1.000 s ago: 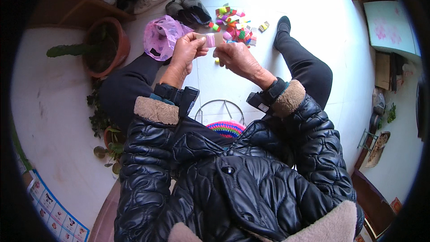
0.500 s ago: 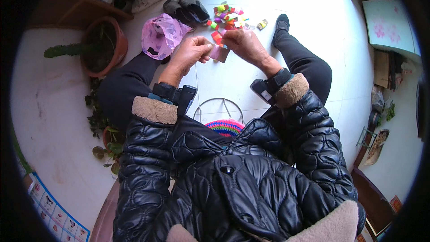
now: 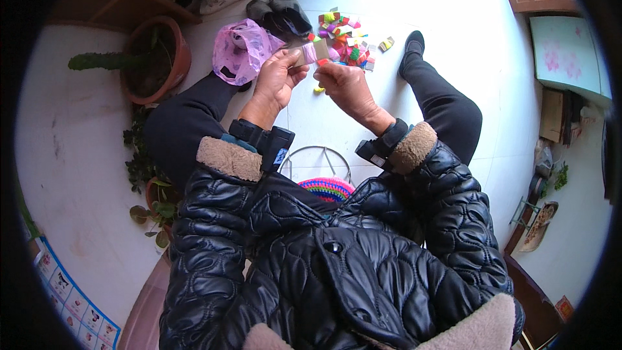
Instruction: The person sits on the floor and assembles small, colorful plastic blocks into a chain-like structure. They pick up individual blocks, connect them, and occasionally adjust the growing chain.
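Note:
My left hand (image 3: 277, 81) pinches one end of a small brown cardboard card (image 3: 319, 51) with pale pink thread wound round its middle. Close by on the right, my right hand (image 3: 350, 91) is closed, thumb and fingers pressed together. Whatever it grips, if anything, is too fine to make out. Just beyond both hands, a pile of small cards wound with bright thread (image 3: 355, 54) lies on the white tiles, in green, yellow, red, purple and other colours. One wound card (image 3: 386, 43) lies apart to the right of the pile.
A pink plastic bag (image 3: 241, 52) stands by my left knee, with dark shoes (image 3: 285, 14) behind it. Further left is a potted cactus (image 3: 162, 58). A round-framed stool with a crocheted cover (image 3: 326, 188) is between my legs. A pale flowered cabinet (image 3: 564, 52) stands at the far right.
My left hand has lifted and turned the card, so its wound pink face shows more. My right hand has come away from the card and moved slightly down and nearer.

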A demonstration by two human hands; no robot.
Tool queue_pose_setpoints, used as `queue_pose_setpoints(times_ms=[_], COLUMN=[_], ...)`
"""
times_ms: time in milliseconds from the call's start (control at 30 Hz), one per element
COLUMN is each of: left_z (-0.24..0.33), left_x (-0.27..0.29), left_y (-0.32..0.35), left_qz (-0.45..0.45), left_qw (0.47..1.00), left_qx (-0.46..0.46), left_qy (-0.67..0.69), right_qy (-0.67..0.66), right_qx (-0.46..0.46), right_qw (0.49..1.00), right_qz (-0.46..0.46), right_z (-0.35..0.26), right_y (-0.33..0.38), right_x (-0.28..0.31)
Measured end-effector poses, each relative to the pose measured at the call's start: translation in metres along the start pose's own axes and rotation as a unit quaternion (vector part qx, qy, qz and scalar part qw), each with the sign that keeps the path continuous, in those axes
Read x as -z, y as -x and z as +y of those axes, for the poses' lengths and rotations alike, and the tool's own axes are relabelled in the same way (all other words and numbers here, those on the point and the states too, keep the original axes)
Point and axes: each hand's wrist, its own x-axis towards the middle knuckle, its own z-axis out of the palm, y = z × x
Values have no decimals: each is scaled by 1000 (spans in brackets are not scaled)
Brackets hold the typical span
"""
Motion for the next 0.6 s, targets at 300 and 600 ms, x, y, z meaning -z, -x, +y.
queue_pose_setpoints(times_ms=[300,600], left_z=[12,7], left_x=[-1,-4], left_y=[6,1], left_qz=[-138,-39], left_qw=[962,966], left_qx=[47,-40], left_qy=[-231,-252], right_qy=[-74,278], right_qx=[-90,189], right_qw=[986,942], right_qz=[-122,-2], right_z=[31,-5], right_y=[-25,-17], right_x=[33,23])
